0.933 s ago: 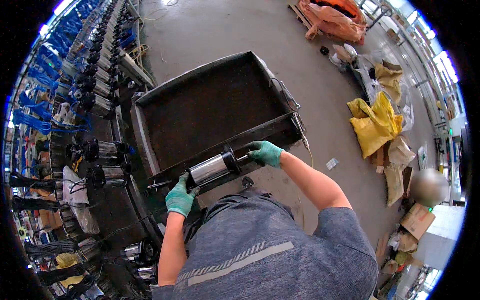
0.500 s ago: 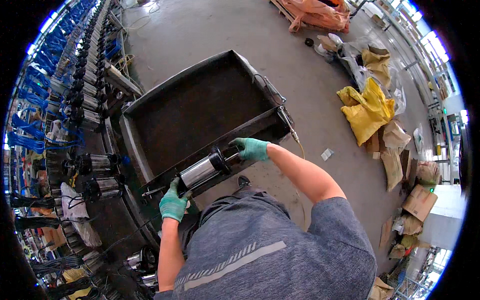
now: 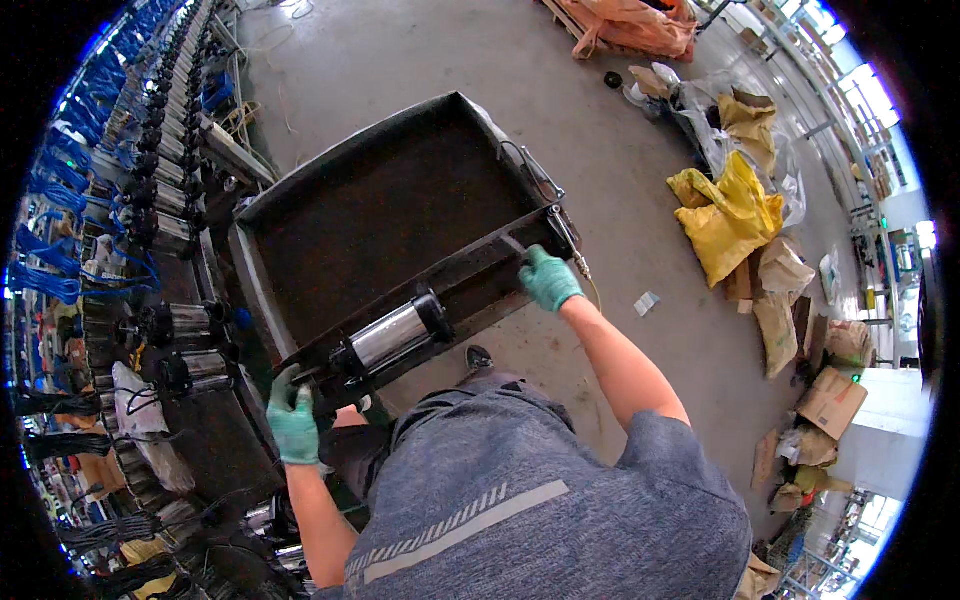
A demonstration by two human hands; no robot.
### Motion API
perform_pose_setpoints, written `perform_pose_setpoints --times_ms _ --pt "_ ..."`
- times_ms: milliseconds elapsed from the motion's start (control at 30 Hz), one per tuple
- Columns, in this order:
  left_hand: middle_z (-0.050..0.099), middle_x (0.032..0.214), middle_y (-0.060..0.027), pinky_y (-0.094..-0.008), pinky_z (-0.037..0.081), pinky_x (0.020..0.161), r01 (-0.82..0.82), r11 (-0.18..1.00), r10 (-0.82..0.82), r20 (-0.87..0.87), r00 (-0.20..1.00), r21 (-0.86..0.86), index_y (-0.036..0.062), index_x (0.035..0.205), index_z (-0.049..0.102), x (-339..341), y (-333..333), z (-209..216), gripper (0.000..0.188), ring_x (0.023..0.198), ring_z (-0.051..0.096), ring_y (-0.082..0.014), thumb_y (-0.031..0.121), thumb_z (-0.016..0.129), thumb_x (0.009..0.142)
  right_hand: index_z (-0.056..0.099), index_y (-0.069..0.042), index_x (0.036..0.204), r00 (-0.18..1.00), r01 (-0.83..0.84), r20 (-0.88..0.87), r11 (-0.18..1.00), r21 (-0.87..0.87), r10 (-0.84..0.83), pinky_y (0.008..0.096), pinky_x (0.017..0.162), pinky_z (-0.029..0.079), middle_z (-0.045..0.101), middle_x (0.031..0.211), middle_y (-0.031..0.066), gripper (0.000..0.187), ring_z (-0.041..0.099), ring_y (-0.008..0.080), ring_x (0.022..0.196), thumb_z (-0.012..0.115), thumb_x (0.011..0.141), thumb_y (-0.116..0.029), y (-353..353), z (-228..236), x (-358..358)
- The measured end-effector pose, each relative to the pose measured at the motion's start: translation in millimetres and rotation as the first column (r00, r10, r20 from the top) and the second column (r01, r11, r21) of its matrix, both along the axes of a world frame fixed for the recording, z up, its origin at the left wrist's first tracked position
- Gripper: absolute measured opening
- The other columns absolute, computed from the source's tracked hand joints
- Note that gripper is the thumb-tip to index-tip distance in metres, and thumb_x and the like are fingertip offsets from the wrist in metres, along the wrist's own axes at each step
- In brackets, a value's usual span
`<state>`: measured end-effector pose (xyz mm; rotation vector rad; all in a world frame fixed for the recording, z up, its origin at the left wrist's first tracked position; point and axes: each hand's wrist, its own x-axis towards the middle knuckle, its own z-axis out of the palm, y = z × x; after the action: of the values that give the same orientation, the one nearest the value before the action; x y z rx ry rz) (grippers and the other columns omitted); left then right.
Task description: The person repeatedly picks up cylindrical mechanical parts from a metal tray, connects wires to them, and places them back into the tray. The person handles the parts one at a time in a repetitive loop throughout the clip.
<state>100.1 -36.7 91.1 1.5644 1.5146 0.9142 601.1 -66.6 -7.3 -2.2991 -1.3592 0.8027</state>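
A silver cylindrical motor or pump body (image 3: 388,340) with black end pieces lies along the front ledge of a dark metal tray (image 3: 345,152). Both my hands wear green gloves and are off the cylinder. My left hand (image 3: 292,420) is at the ledge's left end, its fingers bent around a metal rod there, mostly hidden by the glove. Beyond the cylinder's right end, my right hand (image 3: 549,278) is closed on a short greyish rod-like tool (image 3: 513,243), blurred, over the ledge's right part.
Left of the tray, more silver-and-black cylinders (image 3: 187,322) stand near long rows with blue cables (image 3: 48,285). A hose with metal fittings (image 3: 583,262) hangs at the tray's right corner. Yellow sacks (image 3: 728,222) and cardboard boxes (image 3: 833,403) lie on the floor at right.
My left hand has let go of the cylinder and moved left to the ledge's end. My right hand has pulled away from the cylinder's right end, up and to the right.
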Motion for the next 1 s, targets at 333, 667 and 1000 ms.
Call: perform_pose_setpoints --times_ms 333,667,1000 --pt "0.062 0.097 0.0024 -0.0198 0.037 0.055 0.126 0.976 -0.169 0.249 0.954 0.18 0.0051 0.133 0.063 37.5 -8.2 113.0 0.039 0.067 0.049 -0.0039 0.016 0.071 0.096 0.061 -0.008 0.124 0.919 0.264 0.354 0.94 -0.219 -0.175 0.0541 0.093 0.055 0.069 0.119 0.025 0.04 0.069 0.0452 0.107 0.062 0.092 -0.032 -0.1 -0.1 71.5" --pt "0.067 0.098 0.0006 -0.0242 0.051 0.079 0.266 0.958 -0.274 0.067 0.959 0.103 0.0044 0.127 0.068 108.9 3.3 120.9 0.027 0.086 0.06 -0.0091 0.011 0.067 0.101 0.066 -0.01 0.117 0.93 0.094 0.361 0.995 -0.04 -0.074 0.0517 0.09 0.056 0.063 0.123 0.0203 0.032 0.068 0.0412 0.106 0.066 0.093 -0.031 -8.0 34.0 45.9" --pt "0.069 0.103 0.0004 -0.0231 0.051 0.08 0.278 0.958 -0.285 0.107 0.953 0.071 0.0067 0.127 0.068 107.9 0.3 115.0 0.025 0.087 0.061 -0.0075 0.007 0.065 0.101 0.067 -0.006 0.12 0.997 -0.065 0.041 0.988 0.143 0.059 0.0509 0.091 0.053 0.07 0.114 0.0244 0.035 0.066 0.0446 0.107 0.067 0.096 -0.031 17.2 -26.8 -4.3"
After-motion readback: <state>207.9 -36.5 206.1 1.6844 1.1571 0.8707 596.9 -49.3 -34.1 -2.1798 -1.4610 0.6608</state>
